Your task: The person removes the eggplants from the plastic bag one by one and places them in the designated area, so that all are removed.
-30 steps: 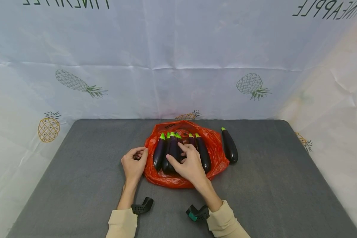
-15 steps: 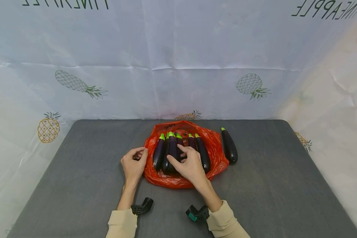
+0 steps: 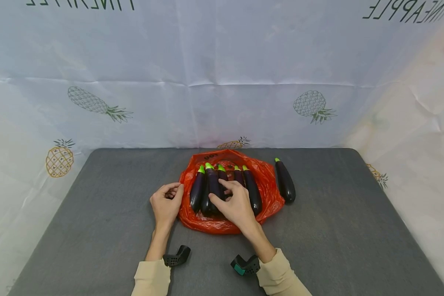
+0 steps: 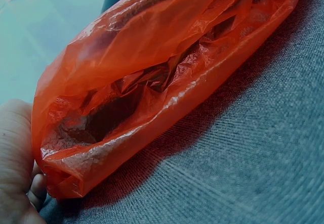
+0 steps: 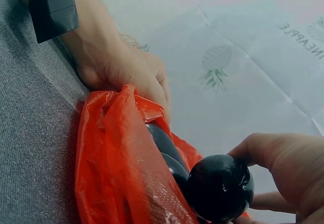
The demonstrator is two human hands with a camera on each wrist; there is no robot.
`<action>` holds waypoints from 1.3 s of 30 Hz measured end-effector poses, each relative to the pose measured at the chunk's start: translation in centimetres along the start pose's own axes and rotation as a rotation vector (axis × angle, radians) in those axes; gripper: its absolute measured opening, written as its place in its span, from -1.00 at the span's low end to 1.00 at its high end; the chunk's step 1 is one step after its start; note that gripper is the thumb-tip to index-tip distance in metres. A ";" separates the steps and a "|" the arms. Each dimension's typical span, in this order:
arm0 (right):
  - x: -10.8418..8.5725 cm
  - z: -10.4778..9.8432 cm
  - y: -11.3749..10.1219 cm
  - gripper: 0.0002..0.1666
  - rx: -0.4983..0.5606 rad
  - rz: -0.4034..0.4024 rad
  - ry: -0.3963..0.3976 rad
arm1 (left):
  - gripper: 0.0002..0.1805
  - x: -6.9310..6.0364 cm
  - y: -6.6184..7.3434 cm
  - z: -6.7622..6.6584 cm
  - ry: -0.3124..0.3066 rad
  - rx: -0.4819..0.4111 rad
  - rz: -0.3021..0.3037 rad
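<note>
A red plastic bag lies spread open, with several dark purple eggplants side by side on it. In the head view, my left hand pinches the bag's left edge; in the left wrist view the fingers are at the folded film. My right hand holds one eggplant between thumb and fingers, over the left part of the group. The right wrist view shows its rounded dark end against the fingers. Its green tip points away from me. The right palm is hidden.
One more eggplant lies on the grey table, just right of the bag. Behind the table hangs a white cloth printed with pineapples. Black wrist mounts sit on both forearms.
The held eggplant has shifted slightly left and tilted, its tip now covering the tip of the eggplant beside it. My left hand and the bag have stayed in place.
</note>
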State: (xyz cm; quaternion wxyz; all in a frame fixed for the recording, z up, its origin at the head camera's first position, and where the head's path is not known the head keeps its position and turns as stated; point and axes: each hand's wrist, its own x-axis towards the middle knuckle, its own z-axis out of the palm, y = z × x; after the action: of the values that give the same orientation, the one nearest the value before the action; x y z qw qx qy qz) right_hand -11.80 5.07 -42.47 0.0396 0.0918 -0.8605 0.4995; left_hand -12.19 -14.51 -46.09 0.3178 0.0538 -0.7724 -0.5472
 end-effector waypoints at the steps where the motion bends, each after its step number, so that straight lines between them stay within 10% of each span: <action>1: 0.0 0.0 0.0 -0.39 0.003 -0.001 0.001 | -0.97 0.0 0.0 0.0 -0.001 0.000 -0.002; 39: 1.0 -3.3 -0.3 -0.40 0.074 -0.023 0.117 | -0.97 0.1 0.1 0.0 0.002 0.007 0.011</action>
State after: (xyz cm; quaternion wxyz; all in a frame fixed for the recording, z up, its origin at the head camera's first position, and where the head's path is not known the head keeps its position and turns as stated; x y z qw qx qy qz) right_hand -12.78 7.70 -40.45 0.0920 0.0738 -0.8366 0.5350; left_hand -12.22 -14.53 -45.93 0.3212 0.0513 -0.7744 -0.5427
